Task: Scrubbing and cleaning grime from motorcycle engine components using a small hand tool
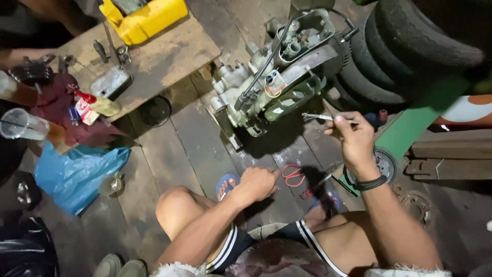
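A grey small engine (279,77) lies on the dark wooden floor ahead of my knees. My right hand (352,137) holds a thin metal tool (320,118) by its handle, its tip pointing left toward the engine's lower edge. A black band circles that wrist. My left hand (258,183) is down on the floor between my feet, fingers curled, right beside red-handled pliers (293,175); I cannot tell if it grips anything. I sit with bare knees apart, a blue sandal (225,183) under the left foot.
Stacked tyres (410,46) stand at the right. A low wooden board (154,56) at the upper left carries a yellow can (146,18) and a metal tray (111,82). A blue plastic bag (77,172), a clear cup (20,124) and a red cloth lie left.
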